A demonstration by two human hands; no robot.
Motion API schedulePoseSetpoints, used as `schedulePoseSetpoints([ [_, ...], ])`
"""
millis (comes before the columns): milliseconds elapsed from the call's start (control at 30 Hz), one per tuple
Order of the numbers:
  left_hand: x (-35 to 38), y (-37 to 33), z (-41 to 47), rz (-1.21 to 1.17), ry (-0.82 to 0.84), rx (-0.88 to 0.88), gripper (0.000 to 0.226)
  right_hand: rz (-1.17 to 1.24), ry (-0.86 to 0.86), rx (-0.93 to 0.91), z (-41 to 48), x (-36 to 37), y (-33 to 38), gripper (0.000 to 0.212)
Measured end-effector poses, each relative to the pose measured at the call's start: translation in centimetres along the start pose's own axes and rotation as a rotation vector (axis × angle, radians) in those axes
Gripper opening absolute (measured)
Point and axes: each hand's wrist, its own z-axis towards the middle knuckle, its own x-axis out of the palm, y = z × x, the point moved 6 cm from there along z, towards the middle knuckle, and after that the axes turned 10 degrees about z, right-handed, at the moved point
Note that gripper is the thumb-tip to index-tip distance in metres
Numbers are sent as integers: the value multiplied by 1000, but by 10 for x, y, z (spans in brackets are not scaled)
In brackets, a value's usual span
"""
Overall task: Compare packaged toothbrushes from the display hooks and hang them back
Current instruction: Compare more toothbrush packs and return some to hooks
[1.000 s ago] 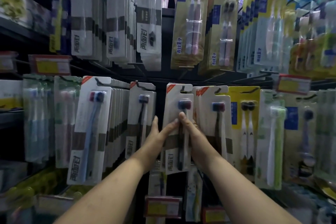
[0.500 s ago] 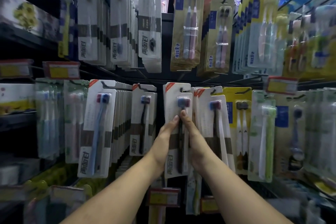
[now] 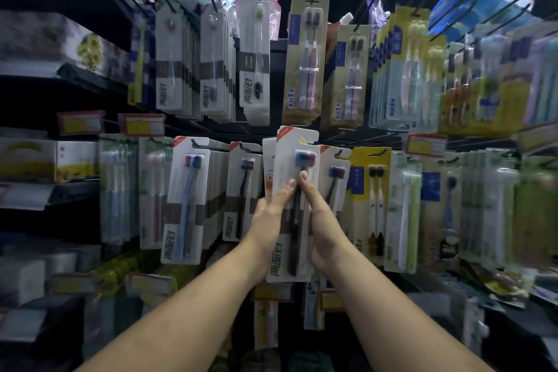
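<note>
Grip closed from both sides: left hand (image 3: 269, 222) and right hand (image 3: 323, 231) pinch one white toothbrush pack (image 3: 297, 142), thumbs on its front, mid-rack. Matching packs (image 3: 184, 205) hang at 9 o'clock, a yellow pack (image 3: 363, 160) at 3 o'clock.

You hold a white toothbrush pack (image 3: 288, 154) upright before the middle row of hooks (image 3: 243, 146). Your left hand (image 3: 267, 225) grips its left edge and your right hand (image 3: 324, 229) its right edge. Your fingertips (image 3: 303, 175) meet just below the red-and-blue brush head (image 3: 305, 158). The pack's top stands above its neighbours. A blue-brush pack (image 3: 184, 205) hangs to the left, a yellow twin pack (image 3: 373, 196) to the right, and a gold twin pack (image 3: 306, 60) above.
</note>
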Motion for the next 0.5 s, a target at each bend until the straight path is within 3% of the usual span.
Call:
schedulePoseSetpoints([
  [167,4,-12,-21,-30,-41,-13,92,-49,-1,-11,-21,8,9,51],
  [233,6,-12,-24,-48,-49,-2,99,-53,10,-15,-26,9,13,46],
  [367,8,-5,-29,-119,-57,-29,99,-86,-22,-6,-34,7,12,95],
  [500,7,-1,-43,-154,-58,-33,95,-97,-12,-20,-49,9,13,89],
])
